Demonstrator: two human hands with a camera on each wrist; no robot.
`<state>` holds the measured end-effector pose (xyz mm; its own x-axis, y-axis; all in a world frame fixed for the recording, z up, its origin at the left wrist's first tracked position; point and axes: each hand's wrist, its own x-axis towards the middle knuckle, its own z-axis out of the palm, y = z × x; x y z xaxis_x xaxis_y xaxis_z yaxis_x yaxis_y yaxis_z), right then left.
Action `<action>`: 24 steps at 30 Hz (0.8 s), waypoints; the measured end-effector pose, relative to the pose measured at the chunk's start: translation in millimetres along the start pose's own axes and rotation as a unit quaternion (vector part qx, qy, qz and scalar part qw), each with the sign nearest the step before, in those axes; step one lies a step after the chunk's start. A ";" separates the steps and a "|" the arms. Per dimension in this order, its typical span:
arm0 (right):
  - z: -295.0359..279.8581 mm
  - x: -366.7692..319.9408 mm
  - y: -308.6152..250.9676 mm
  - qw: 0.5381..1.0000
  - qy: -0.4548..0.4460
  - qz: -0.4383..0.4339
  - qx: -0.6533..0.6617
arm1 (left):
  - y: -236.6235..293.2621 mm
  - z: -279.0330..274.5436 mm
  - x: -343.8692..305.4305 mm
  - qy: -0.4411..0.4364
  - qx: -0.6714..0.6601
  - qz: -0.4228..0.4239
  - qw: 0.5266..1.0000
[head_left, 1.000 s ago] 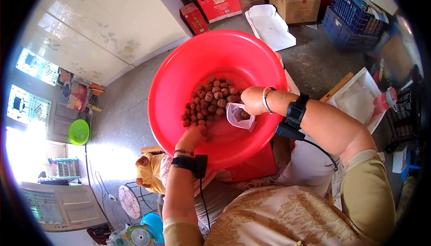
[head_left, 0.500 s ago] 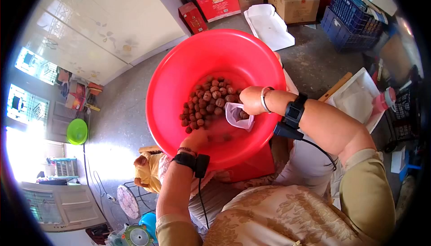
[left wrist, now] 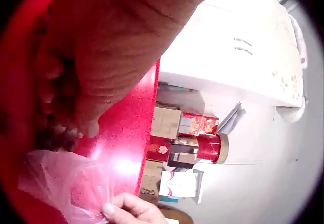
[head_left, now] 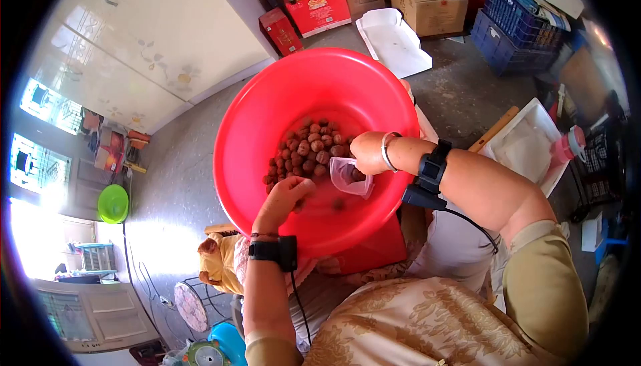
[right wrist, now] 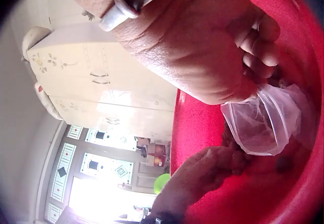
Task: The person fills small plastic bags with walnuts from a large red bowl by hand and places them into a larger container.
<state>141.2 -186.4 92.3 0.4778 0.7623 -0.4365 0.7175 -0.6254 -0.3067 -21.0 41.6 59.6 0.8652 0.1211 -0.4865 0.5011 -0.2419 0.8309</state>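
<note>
A large red basin (head_left: 250,115) holds a heap of brown walnuts (head_left: 307,147), with a few loose ones on its bottom nearer the body. My right hand (head_left: 367,153) pinches the rim of a clear plastic bag (head_left: 348,177) over the basin's right side. The bag's mouth gapes toward the left hand, and a walnut or two shows dark inside it. My left hand (head_left: 286,196) is at the near edge of the heap, left of the bag, fingers curled around walnuts. In the left wrist view, its palm and thumb (left wrist: 91,115) partly hide them.
A white tray (head_left: 394,42) lies on the floor beyond the basin, near stacked cardboard boxes (head_left: 437,12). Blue crates (head_left: 511,49) stand at the back right. Another white tray (head_left: 524,142) with a pink-lidded bottle (head_left: 567,144) is at right. A pale cabinet (head_left: 140,39) fills the upper left.
My left hand dipped toward the basin's near side, then rose slightly, its fingers now turned toward the bag. The right hand keeps its hold on the bag. The view has shifted a little.
</note>
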 end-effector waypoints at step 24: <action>2.7 3.1 1.7 1.000 0.012 -0.009 -0.005 | -1.5 43.0 9.2 -0.001 -0.244 0.129 0.961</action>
<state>142.6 -185.5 88.1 0.4767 0.7769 -0.4113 0.7310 -0.6102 -0.3055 -14.4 1.7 42.2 0.9618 0.1154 -0.2483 0.2195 0.2172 0.9511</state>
